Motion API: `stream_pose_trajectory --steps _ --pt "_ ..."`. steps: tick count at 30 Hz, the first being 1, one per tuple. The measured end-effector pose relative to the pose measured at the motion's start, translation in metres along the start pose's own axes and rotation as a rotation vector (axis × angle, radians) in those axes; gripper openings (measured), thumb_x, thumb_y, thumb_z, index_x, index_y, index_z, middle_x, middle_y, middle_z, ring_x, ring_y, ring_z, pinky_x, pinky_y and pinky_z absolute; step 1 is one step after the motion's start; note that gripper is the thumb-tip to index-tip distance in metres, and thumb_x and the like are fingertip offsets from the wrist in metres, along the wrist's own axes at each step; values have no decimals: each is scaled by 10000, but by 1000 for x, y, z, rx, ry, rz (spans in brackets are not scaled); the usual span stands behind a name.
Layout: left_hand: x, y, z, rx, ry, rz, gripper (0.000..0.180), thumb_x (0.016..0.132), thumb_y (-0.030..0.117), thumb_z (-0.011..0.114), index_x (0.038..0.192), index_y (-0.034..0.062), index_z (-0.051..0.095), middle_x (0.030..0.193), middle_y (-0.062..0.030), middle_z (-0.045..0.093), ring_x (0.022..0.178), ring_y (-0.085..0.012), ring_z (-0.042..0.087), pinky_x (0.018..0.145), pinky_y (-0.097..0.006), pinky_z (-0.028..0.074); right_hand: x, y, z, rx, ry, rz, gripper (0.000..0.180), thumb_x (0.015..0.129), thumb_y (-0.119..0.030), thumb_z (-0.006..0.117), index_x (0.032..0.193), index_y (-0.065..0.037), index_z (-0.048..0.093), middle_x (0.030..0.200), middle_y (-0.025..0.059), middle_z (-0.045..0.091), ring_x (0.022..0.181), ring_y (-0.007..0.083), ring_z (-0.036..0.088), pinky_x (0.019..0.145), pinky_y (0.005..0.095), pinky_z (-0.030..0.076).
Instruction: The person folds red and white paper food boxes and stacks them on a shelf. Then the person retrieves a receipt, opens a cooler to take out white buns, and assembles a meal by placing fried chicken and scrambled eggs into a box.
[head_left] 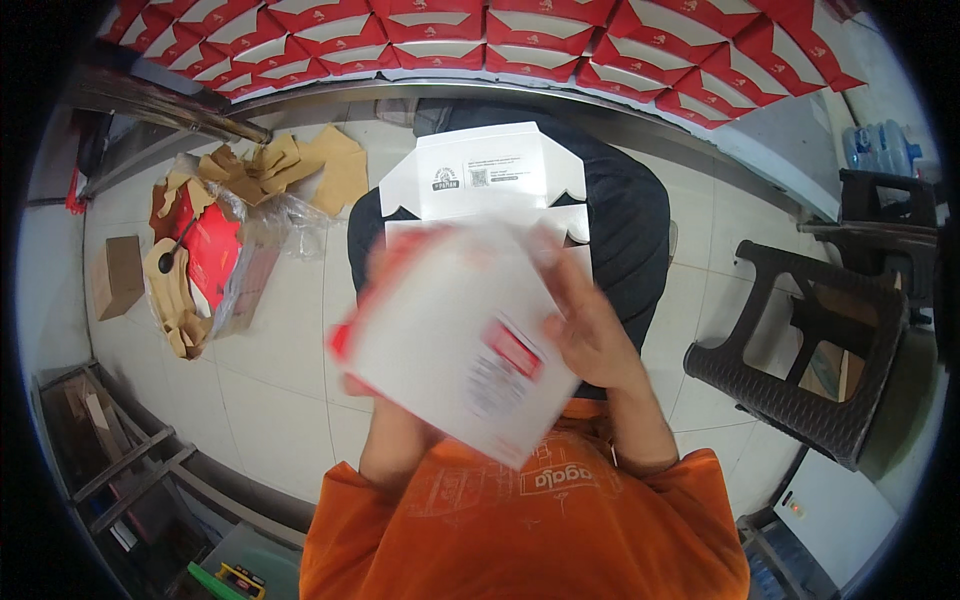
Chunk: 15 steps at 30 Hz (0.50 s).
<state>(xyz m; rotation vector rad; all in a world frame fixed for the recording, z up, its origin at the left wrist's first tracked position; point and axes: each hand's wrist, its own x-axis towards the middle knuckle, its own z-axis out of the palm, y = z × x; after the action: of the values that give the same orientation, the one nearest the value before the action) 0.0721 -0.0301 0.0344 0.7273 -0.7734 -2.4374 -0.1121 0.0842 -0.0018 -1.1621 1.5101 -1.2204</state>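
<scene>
A flat white cardboard box blank [440, 340] with red printing is in front of my body, tilted and smeared by motion. My right hand [585, 325] grips its right side, thumb on the near face and fingers at the edge. Most of my left hand [357, 386] is hidden behind the blank; a bit of it shows at the left edge, where it holds the sheet. Across my lap lies another white box blank [520, 165], unfolded, with black print and cut flaps. The held sheet covers its lower part.
Rows of red and white folded boxes [440, 55] line the shelf ahead. On the left floor, an opened plastic-wrapped bundle [245, 285] holds red sheets beside torn brown paper [340, 170] and a small brown carton [120, 277]. A dark plastic stool [735, 370] stands right.
</scene>
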Motion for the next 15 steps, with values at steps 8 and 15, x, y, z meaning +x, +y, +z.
stream_pose_trajectory --steps 8,15 --pt "17 -14 -67 734 1 193 542 861 180 644 1330 108 383 1382 -117 469 1275 -207 463 1091 -367 356 0 32 -28 253 312 -81 331 812 36 692 1132 -38 648 1111 74 534 1031 161 550 875 292 459" --pt "39 -90 -55 525 415 358 397 847 69 587 1218 50 447 1010 -49 574 971 -124 524 936 -285 399 -9 44 -12 -63 437 -102 259 786 20 601 1041 -24 594 1036 108 501 1038 236 521 971 336 406"
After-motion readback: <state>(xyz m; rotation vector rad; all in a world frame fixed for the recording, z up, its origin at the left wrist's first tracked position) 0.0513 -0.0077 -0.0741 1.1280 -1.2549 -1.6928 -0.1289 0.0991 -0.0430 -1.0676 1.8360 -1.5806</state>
